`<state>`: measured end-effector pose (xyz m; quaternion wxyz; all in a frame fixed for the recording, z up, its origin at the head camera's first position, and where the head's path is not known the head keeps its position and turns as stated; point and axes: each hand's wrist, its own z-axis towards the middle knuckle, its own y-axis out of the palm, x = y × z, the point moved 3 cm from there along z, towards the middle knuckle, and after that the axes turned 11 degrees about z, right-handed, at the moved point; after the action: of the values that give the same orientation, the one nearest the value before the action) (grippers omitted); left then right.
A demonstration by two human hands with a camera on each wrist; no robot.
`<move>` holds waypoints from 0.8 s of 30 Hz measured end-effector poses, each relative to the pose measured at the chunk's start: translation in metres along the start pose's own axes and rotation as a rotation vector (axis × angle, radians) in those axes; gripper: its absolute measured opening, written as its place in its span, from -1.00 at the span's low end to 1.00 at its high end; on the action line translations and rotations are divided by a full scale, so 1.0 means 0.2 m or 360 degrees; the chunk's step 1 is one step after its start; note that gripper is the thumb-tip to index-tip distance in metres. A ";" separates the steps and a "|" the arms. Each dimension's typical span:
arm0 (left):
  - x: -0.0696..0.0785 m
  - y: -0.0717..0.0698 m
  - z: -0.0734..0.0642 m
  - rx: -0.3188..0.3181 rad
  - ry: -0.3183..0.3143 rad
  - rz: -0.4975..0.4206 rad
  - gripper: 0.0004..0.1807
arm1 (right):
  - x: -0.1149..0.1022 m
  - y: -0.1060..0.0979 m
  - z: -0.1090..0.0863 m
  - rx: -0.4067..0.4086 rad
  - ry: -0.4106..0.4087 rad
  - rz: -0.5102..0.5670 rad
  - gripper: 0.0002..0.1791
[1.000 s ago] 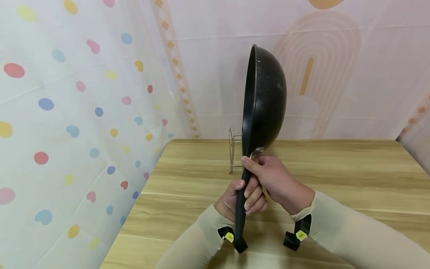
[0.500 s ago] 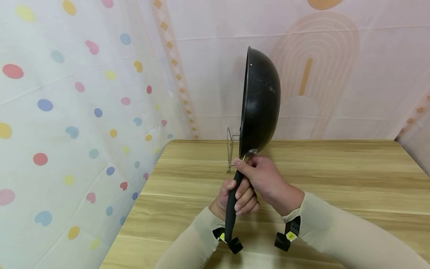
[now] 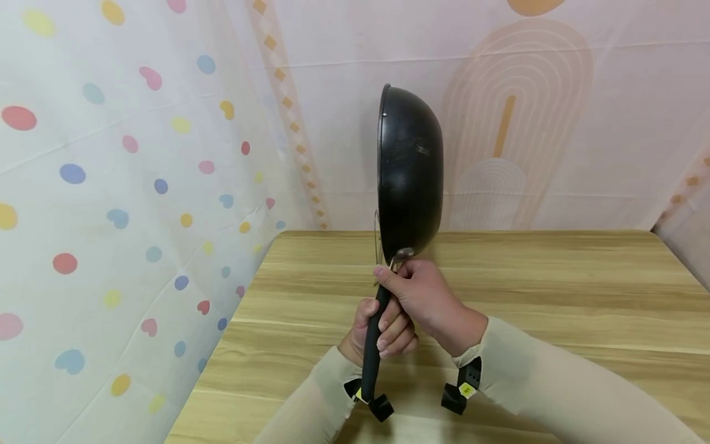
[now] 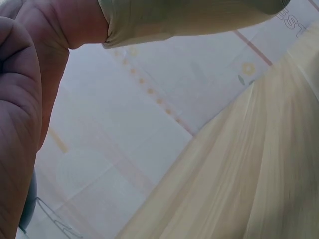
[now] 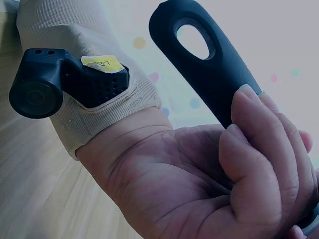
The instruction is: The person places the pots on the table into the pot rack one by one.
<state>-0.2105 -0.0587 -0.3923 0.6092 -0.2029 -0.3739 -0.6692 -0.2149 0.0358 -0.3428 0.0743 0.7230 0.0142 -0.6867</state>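
A black wok (image 3: 412,176) is held up on its side in the head view, its rounded outside facing right and its opening facing left. My left hand (image 3: 395,332) grips the dark handle (image 3: 371,357) around its middle. Higher up, my right hand (image 3: 435,301) holds the handle close to the metal bracket (image 3: 403,253), with the thumb laid over it. The right wrist view shows the handle's end with its hanging hole, beyond the curled fingers of my left hand (image 5: 259,164). Only a sliver of the wok (image 4: 29,201) shows in the left wrist view.
A thin wire rack (image 3: 376,231) stands on the wooden table (image 3: 554,277) behind the wok, which hides most of it. Patterned cloth (image 3: 333,154) hangs along the back and left side of the table. Both wrists carry small black cameras.
Both hands have shifted left with the wok, which has also come slightly lower. It has turned so its inside is out of sight, and it covers more of the rack.
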 end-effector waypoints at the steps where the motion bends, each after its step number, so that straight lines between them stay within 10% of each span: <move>1: 0.00 0.00 -0.01 -0.0003 -0.0001 -0.0004 -0.51 | 0.00 0.01 0.00 0.0006 0.0004 -0.0005 -0.58; 24: 0.02 -0.02 -0.16 0.0188 -0.0060 0.0033 -0.53 | 0.04 0.10 0.00 0.0007 0.0053 -0.0135 -0.50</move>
<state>-0.2095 -0.0855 -0.4112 0.6199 -0.1832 -0.4221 -0.6357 -0.2129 0.0158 -0.3482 0.0433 0.7333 0.0446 -0.6771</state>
